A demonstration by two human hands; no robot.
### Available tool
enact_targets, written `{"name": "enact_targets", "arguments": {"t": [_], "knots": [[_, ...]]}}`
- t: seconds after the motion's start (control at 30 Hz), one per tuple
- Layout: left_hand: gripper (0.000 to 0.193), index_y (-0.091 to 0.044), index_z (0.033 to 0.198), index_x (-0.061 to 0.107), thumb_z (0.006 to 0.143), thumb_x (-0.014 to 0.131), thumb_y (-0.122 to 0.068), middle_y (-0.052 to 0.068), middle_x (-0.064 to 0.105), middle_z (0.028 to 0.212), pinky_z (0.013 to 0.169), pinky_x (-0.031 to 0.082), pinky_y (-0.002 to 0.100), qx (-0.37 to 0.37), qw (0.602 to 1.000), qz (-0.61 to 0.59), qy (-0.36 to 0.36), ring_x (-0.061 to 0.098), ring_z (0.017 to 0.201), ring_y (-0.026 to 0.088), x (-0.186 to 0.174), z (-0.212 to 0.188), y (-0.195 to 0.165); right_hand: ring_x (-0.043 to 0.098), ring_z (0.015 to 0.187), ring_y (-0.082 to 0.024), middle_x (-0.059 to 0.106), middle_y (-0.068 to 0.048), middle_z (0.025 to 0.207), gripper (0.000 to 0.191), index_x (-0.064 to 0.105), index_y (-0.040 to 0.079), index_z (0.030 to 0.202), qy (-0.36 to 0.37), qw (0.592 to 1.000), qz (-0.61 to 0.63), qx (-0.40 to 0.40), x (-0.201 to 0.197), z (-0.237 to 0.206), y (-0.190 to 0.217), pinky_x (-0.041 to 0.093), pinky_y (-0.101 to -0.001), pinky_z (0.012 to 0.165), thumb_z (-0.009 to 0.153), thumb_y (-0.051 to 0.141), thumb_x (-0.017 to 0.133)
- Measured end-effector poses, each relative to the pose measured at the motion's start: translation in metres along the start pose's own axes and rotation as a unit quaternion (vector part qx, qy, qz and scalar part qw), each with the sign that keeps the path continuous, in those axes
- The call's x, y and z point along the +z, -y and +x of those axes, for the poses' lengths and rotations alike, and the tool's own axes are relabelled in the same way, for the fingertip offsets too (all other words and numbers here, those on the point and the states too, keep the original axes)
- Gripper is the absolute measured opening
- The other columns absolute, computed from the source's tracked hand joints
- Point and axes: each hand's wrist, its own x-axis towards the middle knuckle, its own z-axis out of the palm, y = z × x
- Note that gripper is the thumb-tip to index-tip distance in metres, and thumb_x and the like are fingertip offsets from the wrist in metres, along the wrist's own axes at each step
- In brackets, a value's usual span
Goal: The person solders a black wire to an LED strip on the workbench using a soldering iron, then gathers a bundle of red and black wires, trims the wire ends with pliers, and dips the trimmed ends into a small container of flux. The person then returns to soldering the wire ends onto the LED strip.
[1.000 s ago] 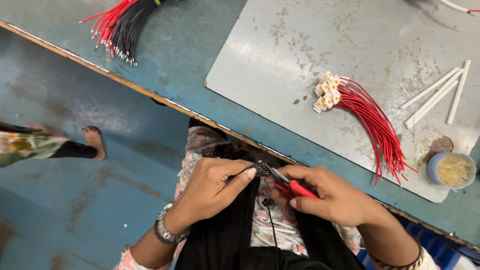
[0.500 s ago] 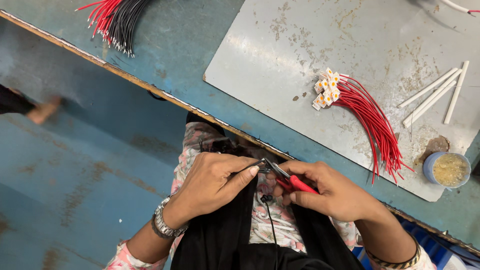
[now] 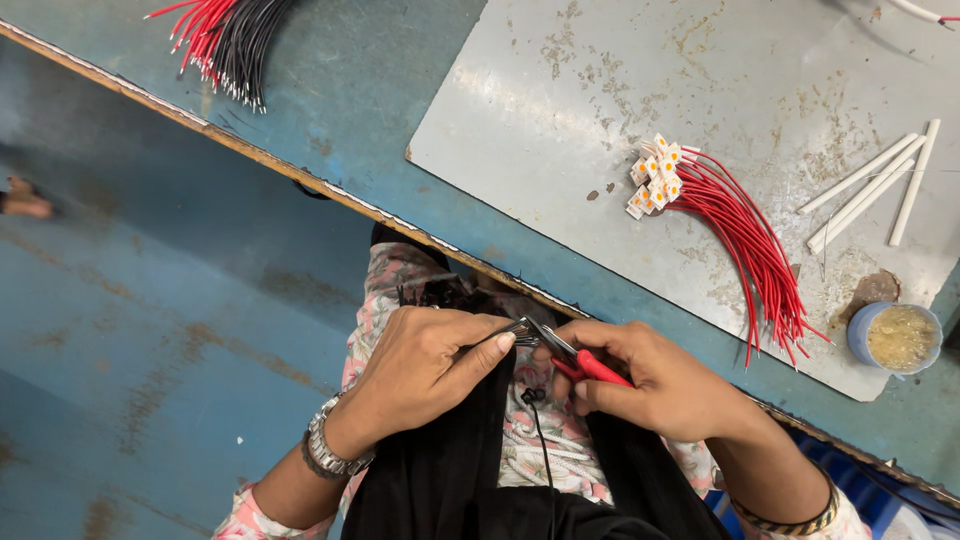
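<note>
The left hand (image 3: 425,365) is curled shut, and its thumb and fingers pinch a small bunch of thin wire (image 3: 512,333) ends. The right hand (image 3: 660,380) is closed tight around the red handles of small pliers (image 3: 575,358). The metal tips of the pliers meet the wire ends, just where the two hands come together. Both hands sit low over the lap, on the near side of the table edge (image 3: 300,180). That edge runs on a slant from far left to near right and passes just behind the knuckles, so there is little room on the far side of the hands. To the left of the hands there is wide open blue floor (image 3: 150,350).

On the table, a grey metal sheet (image 3: 600,90) lies far and right of the hands. A bunch of red wires (image 3: 745,240) with white ends lies on it. A few white tubes (image 3: 865,190) lie to the right of those. A little blue cup (image 3: 895,338) stands at the sheet's near right corner. Far to the left, well apart from the hands, a bundle of red and black wires (image 3: 225,40) lies on the table.
</note>
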Motion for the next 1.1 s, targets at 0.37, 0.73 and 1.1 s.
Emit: {"name": "enact_targets", "arguments": {"t": [0.37, 0.73, 1.1], "knots": [[0.028, 0.001, 0.097, 0.073, 0.101, 0.062, -0.024, 0.009, 0.06, 0.062, 0.052, 0.043, 0.032, -0.052, 0.993, -0.105, -0.03, 0.052, 0.053, 0.016, -0.006, -0.01, 0.02, 0.067, 0.074, -0.015, 0.073, -0.007, 0.091, 0.048, 0.065, 0.003, 0.129, -0.058, 0.996, 0.056, 0.039, -0.007, -0.006, -0.002, 0.053, -0.0285, 0.064, 0.081, 0.002, 0.059], [0.04, 0.001, 0.081, 0.056, 0.109, 0.057, -0.028, -0.004, 0.043, 0.069, 0.058, 0.037, 0.028, -0.058, 0.971, -0.22, -0.066, 0.037, 0.069, 0.006, 0.001, -0.022, 0.045, 0.072, 0.108, -0.024, 0.075, -0.016, 0.113, 0.047, 0.062, -0.001, 0.13, -0.196, 0.956, -0.158, -0.154, -0.049, -0.059, 0.069, 0.055, -0.039, 0.098, 0.085, 0.011, 0.067], [0.041, -0.001, 0.09, 0.072, 0.107, 0.052, -0.032, -0.009, 0.039, 0.063, 0.051, 0.026, 0.023, -0.108, 0.925, -0.359, -0.067, 0.031, 0.057, 0.002, 0.021, -0.012, 0.052, 0.063, 0.113, -0.038, 0.066, -0.018, 0.127, 0.058, 0.062, 0.012, 0.143, -0.179, 0.696, -0.674, -0.175, -0.124, 0.088, 0.118, 0.051, -0.0473, 0.093, 0.093, 0.04, 0.071]]}}
